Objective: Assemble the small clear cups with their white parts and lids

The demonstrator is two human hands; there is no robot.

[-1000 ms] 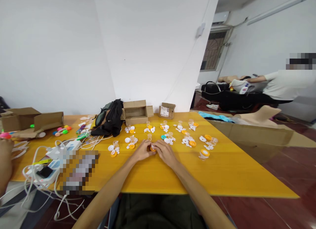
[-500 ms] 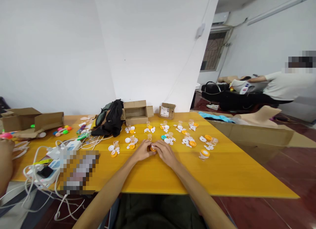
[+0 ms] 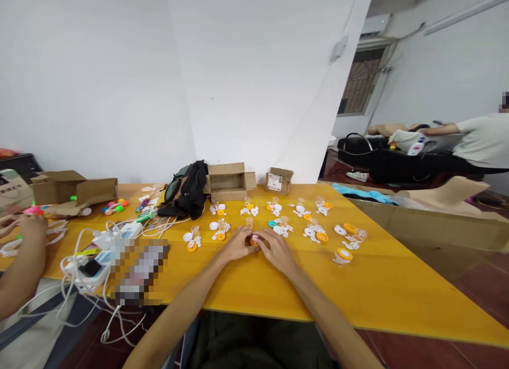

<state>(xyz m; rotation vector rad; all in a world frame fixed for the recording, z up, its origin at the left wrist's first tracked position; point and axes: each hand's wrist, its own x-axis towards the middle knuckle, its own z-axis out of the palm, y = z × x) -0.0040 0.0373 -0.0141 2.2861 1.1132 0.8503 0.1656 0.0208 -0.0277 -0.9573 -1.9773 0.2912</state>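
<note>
Between my two hands is an orange ring-shaped lid (image 3: 254, 242) with a bit of white showing in it, mostly covered by fingers. My left hand (image 3: 237, 245) curls its thumb and fingers around the lid's left side. From the right, my right hand (image 3: 275, 248) pinches at the same lid with bent fingers. Just beyond stands a small clear cup (image 3: 249, 222). A teal ring (image 3: 272, 224) lies among white perforated discs (image 3: 283, 230) behind my right hand. Off to the right, a clear cup with an orange-rimmed lid (image 3: 344, 254) stands by itself.
Several clusters of clear cups, white discs and orange rings (image 3: 322, 237) spread over the yellow table (image 3: 382, 295). Cardboard boxes (image 3: 227, 182) and a black bag (image 3: 193, 191) line the wall. Power strips (image 3: 105, 260) with tangled cables lie left, near a co-worker's hand (image 3: 35, 226).
The camera has turned a little left, so the table's contents appear further right. Both my hands stay at the orange lid. More of the co-worker's arms shows at left.
</note>
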